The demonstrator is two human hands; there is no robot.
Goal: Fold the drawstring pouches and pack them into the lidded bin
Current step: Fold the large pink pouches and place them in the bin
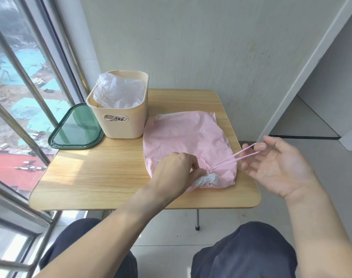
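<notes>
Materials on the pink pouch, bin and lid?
Pink pouch: thin, matte, crinkly sheet, likely plastic film or nonwoven; fine creases. Bin: beige moulded plastic, matte, handle cutout. Lid: dark green tinted plastic, translucent panel, glossy.

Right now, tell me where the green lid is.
In the head view, the green lid lies flat at the table's far left corner by the window, right beside the beige bin, on the bin's left.

The left hand point(176, 169) covers the pink pouch's point(187, 137) gathered mouth. A white pouch point(119, 91) hides the bin's point(121, 121) inside. Both forearms run off the bottom edge.
</notes>
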